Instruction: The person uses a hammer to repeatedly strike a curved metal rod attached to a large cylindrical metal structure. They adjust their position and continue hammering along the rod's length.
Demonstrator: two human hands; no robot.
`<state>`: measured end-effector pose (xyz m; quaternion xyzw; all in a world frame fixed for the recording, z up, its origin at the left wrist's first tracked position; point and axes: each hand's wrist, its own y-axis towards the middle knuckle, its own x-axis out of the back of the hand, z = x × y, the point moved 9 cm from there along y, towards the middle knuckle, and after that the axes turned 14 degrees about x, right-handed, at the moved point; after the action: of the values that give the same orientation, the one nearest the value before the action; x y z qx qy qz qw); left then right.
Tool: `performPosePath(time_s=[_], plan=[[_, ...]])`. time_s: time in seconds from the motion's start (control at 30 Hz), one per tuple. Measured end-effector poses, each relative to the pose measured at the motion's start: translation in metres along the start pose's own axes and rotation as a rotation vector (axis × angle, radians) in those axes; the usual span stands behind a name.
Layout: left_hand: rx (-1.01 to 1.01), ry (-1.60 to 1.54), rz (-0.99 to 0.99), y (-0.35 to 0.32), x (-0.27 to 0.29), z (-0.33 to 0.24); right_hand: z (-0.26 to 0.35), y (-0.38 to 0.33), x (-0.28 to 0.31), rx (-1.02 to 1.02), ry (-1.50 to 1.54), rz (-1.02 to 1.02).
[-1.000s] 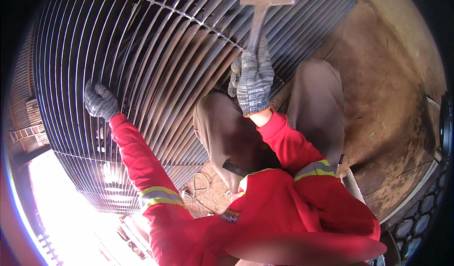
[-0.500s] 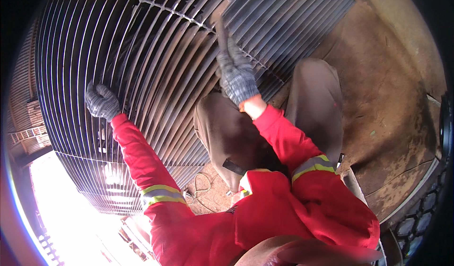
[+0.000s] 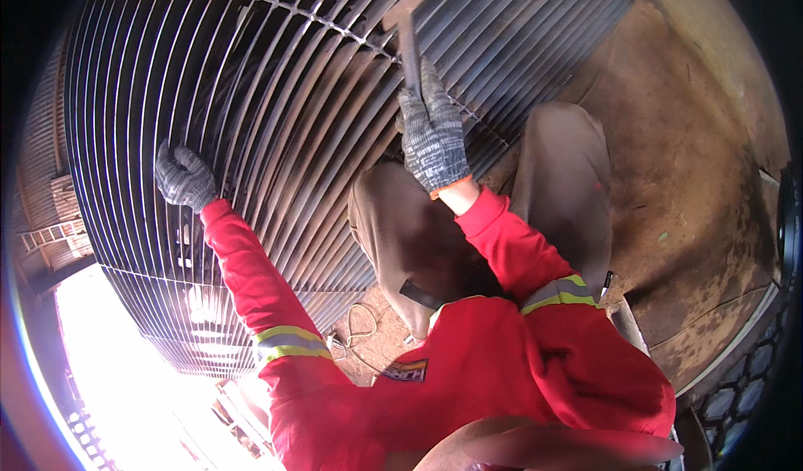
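In a grey knit glove, my right hand [image 3: 435,140] is wrapped round the handle of a hammer [image 3: 409,40]. The hammer's head is up and away from me, over the metal grating [image 3: 276,161] near its welded cross bar [image 3: 326,21]. Whether the head touches the bars I cannot tell. My left hand [image 3: 184,176], gloved alike, rests at the left part of the grating with its fingers curled round one of the thin bars. Some of those fingertips are hidden between the bars.
My bent knees [image 3: 562,178] are close to the grating's near right edge. Brown, stained sheet flooring [image 3: 686,212] spreads to the right. A thin looped cable [image 3: 361,325] lies on the ground below the grating. Bright light floods the lower left, and a ladder-like frame [image 3: 52,235] shows at far left.
My right hand and the hammer have shifted slightly right, and the hammer's head has moved up and right. My left hand stays on the bar, and the whole view has shifted a little.
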<state>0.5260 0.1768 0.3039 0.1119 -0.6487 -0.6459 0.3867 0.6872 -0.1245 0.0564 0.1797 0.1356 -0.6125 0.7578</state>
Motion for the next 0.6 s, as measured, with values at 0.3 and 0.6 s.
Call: performPosePath(time_s=[0.3, 0.6], plan=[[0.009, -0.048, 0.006, 0.000, 0.004, -0.005, -0.002, -0.008, -0.004, 0.060, 0.105, -0.073], [0.030, -0.056, 0.001, 0.000, -0.001, -0.001, -0.008, -0.010, -0.006, 0.061, 0.161, -0.072]])
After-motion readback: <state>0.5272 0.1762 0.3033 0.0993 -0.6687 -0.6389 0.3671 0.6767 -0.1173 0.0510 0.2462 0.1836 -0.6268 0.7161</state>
